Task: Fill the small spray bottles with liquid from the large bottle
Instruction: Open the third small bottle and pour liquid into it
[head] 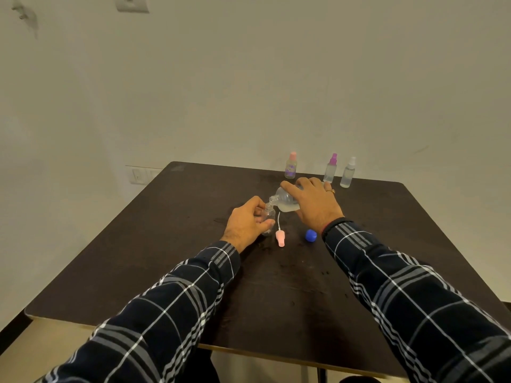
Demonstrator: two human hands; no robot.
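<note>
Left hand (pixel 249 221) curled round small clear spray bottle (pixel 268 214), neck open and roughly upright. Right hand (pixel 315 201) wrapped over large bottle (pixel 286 201), which is tilted with its mouth down-left at the small bottle's neck. Both are held above mid tabletop (pixel 193 244). Pale liquid is pooled in the large bottle's low side.

Around:
- Pink spray head (pixel 280 238) with white dip tube lies flat just beside the left thumb.
- Blue cap (pixel 311 235) lies near the right wrist.
- Three capped bottles stand upright along the far edge. The pink-topped bottle (pixel 291 165) is just behind the right hand. The purple-topped bottle (pixel 331 168) and white-topped bottle (pixel 348 172) are further right, near each other.

Hard to make out:
- The right hand's fingers cover most of the large bottle's body.
- The left thumb hides the small bottle's base, so I cannot tell whether it rests on the tabletop.
- I cannot tell whether the two mouths touch.
- Any stream is too small to see.
- Plaid sleeves (pixel 179 313) are cut off at the bottom edge.
- Wall switch plate (pixel 132 3) is clipped at the top.
</note>
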